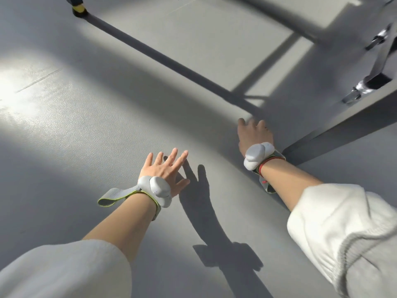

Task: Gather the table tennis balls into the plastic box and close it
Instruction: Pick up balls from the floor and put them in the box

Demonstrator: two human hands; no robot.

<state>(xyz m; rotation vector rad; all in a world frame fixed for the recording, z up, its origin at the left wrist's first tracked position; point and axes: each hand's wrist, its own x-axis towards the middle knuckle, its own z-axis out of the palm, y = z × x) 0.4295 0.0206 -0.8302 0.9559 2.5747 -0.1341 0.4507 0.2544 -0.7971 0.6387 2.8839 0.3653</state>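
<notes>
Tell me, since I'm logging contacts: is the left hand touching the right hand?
Apart. The head view shows bare grey floor between the left hand and the right hand.

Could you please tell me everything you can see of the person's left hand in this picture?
The left hand is bare and open, palm down, fingers straight and spread, reaching forward over the grey floor. It holds nothing. Whether it touches the floor cannot be told. A white and grey device is strapped at its wrist with a grey, green-edged band. Sunlight falls on it, and its dark shadow lies to its right.
</notes>
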